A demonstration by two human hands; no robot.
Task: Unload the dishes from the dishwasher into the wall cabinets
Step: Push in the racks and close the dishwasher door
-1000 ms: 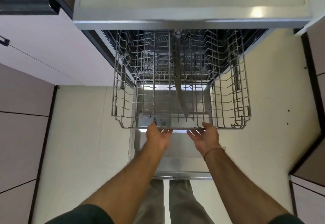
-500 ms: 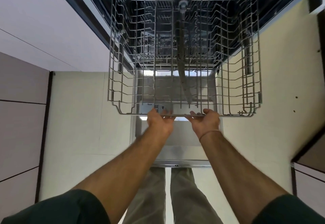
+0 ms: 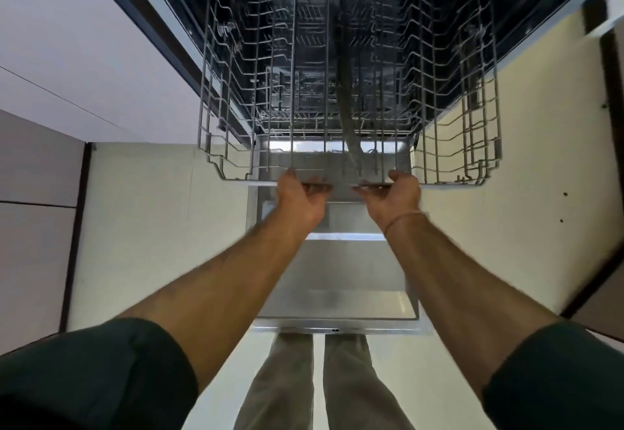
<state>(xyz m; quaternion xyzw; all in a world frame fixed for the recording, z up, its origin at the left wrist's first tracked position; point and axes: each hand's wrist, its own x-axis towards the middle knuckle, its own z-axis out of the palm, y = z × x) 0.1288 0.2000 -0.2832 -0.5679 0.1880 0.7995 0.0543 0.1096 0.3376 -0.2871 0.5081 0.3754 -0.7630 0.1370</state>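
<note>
The left hand [image 3: 301, 197] and right hand [image 3: 394, 197] grip the wire rack [image 3: 452, 183] by its near rim, above the open dishwasher door [image 3: 337, 271].

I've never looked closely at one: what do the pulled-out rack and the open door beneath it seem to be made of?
Rack: thin metal wire, probably with a matte grey coating; it shows slim rods in a grid, no glare. Door: likely brushed stainless steel; its inner panel gives bright, smeared reflections.

Dark green, possibly black, sleeves [image 3: 101, 379]; a thin cord band [image 3: 403, 218] on the right wrist; khaki trousers [image 3: 280, 396].
</note>
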